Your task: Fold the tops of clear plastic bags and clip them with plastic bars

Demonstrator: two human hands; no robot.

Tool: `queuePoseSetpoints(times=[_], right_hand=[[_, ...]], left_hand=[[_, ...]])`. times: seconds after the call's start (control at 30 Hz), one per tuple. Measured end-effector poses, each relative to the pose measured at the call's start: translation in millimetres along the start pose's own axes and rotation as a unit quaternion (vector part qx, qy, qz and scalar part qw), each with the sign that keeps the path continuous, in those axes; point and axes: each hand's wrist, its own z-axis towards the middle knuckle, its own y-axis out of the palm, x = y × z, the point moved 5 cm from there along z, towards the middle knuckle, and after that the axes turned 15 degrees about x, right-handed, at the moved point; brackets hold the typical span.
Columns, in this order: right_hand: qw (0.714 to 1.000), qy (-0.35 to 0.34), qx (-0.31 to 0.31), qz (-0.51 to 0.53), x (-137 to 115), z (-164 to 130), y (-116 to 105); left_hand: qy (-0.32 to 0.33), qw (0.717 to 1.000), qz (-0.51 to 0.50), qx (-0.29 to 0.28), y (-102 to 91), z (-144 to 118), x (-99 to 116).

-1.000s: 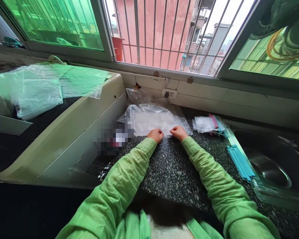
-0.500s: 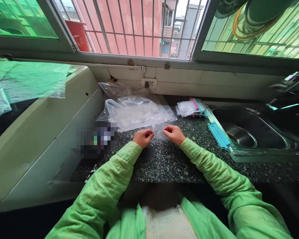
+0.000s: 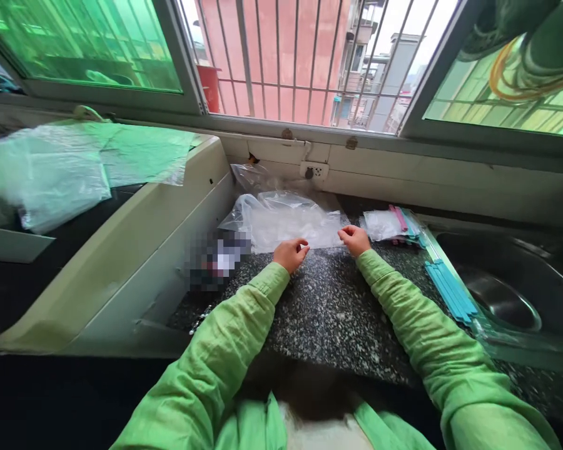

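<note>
Under the barred window, the speckled counter (image 3: 328,312) runs from the white appliance (image 3: 136,250) to the sink (image 3: 507,294). My left hand (image 3: 289,254) and right hand (image 3: 355,240) each pinch shut on the near edge of a clear plastic bag (image 3: 295,226) lying at the counter's back edge. I judge I'm separating one bag; next needs a steady, even pull toward me.

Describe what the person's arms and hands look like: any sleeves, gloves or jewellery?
Both arms are covered by long, loose, light green sleeves of a crinkled woven fabric, ending in a plain cuff at each wrist. The left hand and right hand are bare: no gloves, and no rings or watch can be seen. The same green fabric shows at the chest.
</note>
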Motion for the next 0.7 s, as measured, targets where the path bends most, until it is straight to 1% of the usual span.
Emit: queuePoseSetpoints(times=[0.07,0.13,0.2,0.27,0.37,0.4,0.47,0.53,0.6,0.63,0.7], right_hand=[[0.999,0.007,0.021,-0.023,3.1,20.9,3.2],[0.998,0.013,0.033,-0.052,5.7,39.7,5.4],[0.995,0.014,0.041,-0.087,6.5,55.4,6.1],[0.991,0.005,0.045,-0.124,2.8,67.3,6.9],[0.985,-0.02,0.05,-0.162,-16.7,73.3,14.8],[0.983,-0.036,0.053,-0.174,-27.9,71.1,20.1],[0.98,-0.081,0.035,-0.179,-56.3,59.7,37.2],[0.961,-0.198,-0.019,-0.19,-93.5,39.3,61.4],[0.937,-0.288,-0.058,-0.187,-126.0,16.8,82.6],[0.926,-0.316,-0.069,-0.194,-138.2,7.5,91.1],[0.906,-0.348,-0.08,-0.229,-154.1,-5.3,104.3]], left_hand=[[-0.009,0.999,0.005,0.032,-10.3,2.5,-4.3],[-0.021,0.998,0.01,0.065,-25.1,4.5,-6.8],[-0.033,0.995,0.017,0.096,-46.0,8.7,-6.4],[-0.038,0.992,0.042,0.116,-71.9,16.0,-5.0],[-0.06,0.98,0.142,0.121,-113.3,31.7,-11.0],[-0.074,0.975,0.176,0.114,-125.0,37.2,-16.2],[-0.103,0.958,0.245,0.105,-143.6,46.9,-30.0],[-0.12,0.946,0.295,0.059,-149.1,53.5,-45.0],[-0.134,0.939,0.318,0.002,-144.3,56.2,-58.6],[-0.136,0.936,0.324,-0.017,-140.3,56.6,-63.6],[-0.125,0.935,0.331,-0.037,-131.5,57.1,-69.4]])
